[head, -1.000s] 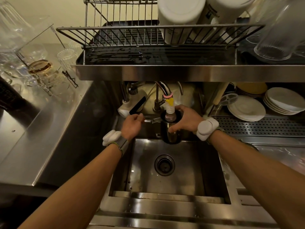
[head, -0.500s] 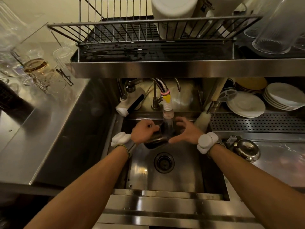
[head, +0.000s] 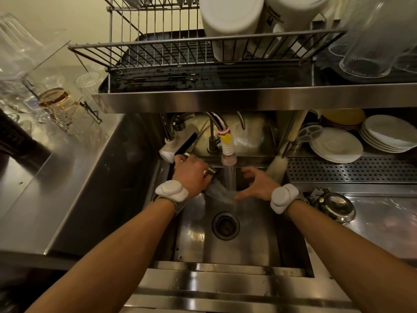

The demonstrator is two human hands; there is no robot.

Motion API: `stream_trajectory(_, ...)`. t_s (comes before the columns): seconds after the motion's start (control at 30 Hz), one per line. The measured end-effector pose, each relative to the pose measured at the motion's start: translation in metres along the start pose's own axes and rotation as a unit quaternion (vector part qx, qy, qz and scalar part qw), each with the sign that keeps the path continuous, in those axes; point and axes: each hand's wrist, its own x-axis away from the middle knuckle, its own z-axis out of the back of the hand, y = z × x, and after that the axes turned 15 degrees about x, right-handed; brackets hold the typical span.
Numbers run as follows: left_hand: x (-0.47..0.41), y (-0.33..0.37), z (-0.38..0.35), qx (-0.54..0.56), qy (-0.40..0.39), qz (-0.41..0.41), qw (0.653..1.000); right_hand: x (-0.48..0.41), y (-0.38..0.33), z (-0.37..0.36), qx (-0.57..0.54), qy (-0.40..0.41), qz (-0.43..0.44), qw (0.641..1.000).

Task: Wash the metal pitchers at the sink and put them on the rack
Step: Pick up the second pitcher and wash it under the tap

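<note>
Setting: stainless sink set into a steel counter, with a wire rack on the shelf above it.
Left grip: left hand is curled round the metal pitcher, and its knuckles hide most of the body.
Right grip: right hand holds nothing. Its fingers are spread, just beside the water on the far side from the pitcher.
Pitcher location: over the back of the basin, tilted beneath the tap nozzle. It is blurred, so I cannot tell which way its mouth faces.
Water: stream is running and falls between the two hands, above the drain.
Step in hand: I judge this to be rinsing, with the pitcher under the flow and not yet on the rack.
Next move calls for: bringing the free hand onto the wet steel to steady or rub it. Then tip the water out and lift the pitcher clear of the nozzle and the shelf edge.
Rack space: white containers fill the right half, and the left half shows bare wire, which I judge the likelier spot.
Near items: bottle brush leans at the basin's right rim.
Outlying items: saucers are stacked at the right and glassware stands on the left counter.
</note>
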Motion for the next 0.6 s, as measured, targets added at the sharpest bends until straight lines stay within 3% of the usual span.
stream_trajectory(0.17,-0.005,0.005,0.010,-0.086,0.004,-0.034,0.996,-0.001,0.000,0.006,-0.002,0.008,0.005,1.000)
stream_trajectory(0.23,-0.007,0.004,0.012,-0.044,0.001,-0.009,0.999,-0.002,0.000,0.008,-0.005,0.005,0.003,1.000)
stream_trajectory(0.3,-0.009,0.002,0.012,0.068,-0.008,0.063,0.996,-0.003,-0.001,0.008,-0.004,0.000,0.004,1.000)
stream_trajectory(0.43,-0.004,0.001,0.004,0.351,-0.060,0.216,0.909,-0.003,-0.004,0.008,-0.021,-0.017,0.014,1.000)
stream_trajectory(0.6,-0.002,0.011,-0.007,0.563,-0.054,0.286,0.774,-0.007,-0.015,0.005,-0.067,-0.005,0.050,0.996)
